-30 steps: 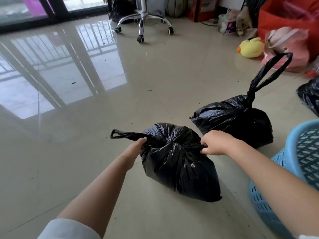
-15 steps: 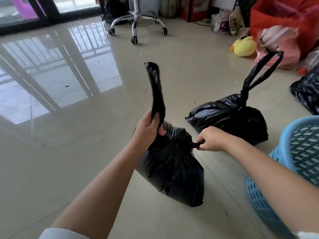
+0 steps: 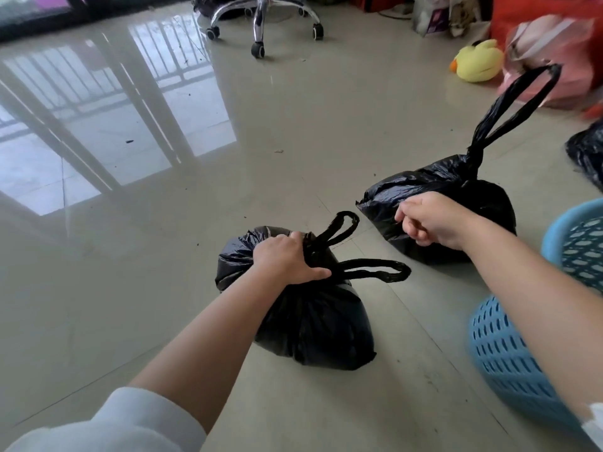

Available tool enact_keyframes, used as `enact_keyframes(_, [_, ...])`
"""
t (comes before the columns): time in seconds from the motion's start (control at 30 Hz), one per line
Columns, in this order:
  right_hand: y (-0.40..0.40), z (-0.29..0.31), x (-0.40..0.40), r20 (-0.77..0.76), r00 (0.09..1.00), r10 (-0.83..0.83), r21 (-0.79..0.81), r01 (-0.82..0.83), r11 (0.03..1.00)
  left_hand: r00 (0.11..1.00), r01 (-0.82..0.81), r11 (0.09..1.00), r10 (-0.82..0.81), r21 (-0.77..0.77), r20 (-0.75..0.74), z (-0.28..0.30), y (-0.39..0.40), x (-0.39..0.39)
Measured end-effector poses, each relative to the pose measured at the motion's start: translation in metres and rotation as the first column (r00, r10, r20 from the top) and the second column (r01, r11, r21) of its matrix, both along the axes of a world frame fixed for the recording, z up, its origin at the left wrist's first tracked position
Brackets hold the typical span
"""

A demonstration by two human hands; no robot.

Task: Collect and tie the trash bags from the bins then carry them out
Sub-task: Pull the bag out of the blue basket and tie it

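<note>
A full black trash bag (image 3: pixel 313 324) lies on the tiled floor in front of me, its two handle loops (image 3: pixel 375 270) sticking out to the right of the gathered neck. My left hand (image 3: pixel 287 257) clamps down on that neck. My right hand (image 3: pixel 430 220) hovers to the right, fingers curled loosely, holding nothing, in front of a second black bag (image 3: pixel 437 190). That second bag is tied, with one long loop (image 3: pixel 515 106) standing up. A third black bag (image 3: pixel 587 154) shows at the right edge.
A blue perforated plastic bin (image 3: pixel 509 353) stands at my right. Farther back are an office chair base (image 3: pixel 261 14), a yellow plush duck (image 3: pixel 478 60), and pink and red bags (image 3: pixel 551 50). The glossy floor reflects a window on the left.
My left hand lowered its handle from upright and now presses on the bag's neck. My right hand let go of the other handle and drew away to the right. Both loops now lie free.
</note>
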State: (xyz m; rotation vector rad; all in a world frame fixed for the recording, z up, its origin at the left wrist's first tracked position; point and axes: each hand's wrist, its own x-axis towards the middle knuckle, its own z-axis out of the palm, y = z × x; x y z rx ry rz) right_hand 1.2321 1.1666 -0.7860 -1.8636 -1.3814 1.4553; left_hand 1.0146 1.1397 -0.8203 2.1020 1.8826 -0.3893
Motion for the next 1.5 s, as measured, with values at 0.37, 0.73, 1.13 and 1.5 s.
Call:
enact_keyframes(0.37, [-0.027,-0.056,-0.033,0.723,0.343,0.6,-0.383,-0.523,0.761,0.989,-0.05,0.998,0.053,-0.026,0.135,-0.009,-0.003,-0.003])
enact_keyframes(0.73, [-0.003,0.009,-0.018,0.159,0.893,0.421,-0.002,-0.427,0.904,0.994,-0.057,0.997,0.063,-0.06,0.089,-0.017,-0.013,0.002])
enact_keyframes(1.13, [-0.002,-0.016,-0.013,0.348,0.899,0.266,0.279,-0.371,0.886,0.737,-0.35,0.919,0.389,-0.18,0.553,0.008,-0.001,0.013])
enact_keyframes(1.5, [-0.013,-0.005,-0.04,0.427,0.752,0.502,-0.001,-0.555,0.832,0.655,-0.202,0.913,0.395,-0.354,0.645,0.018,0.007,0.002])
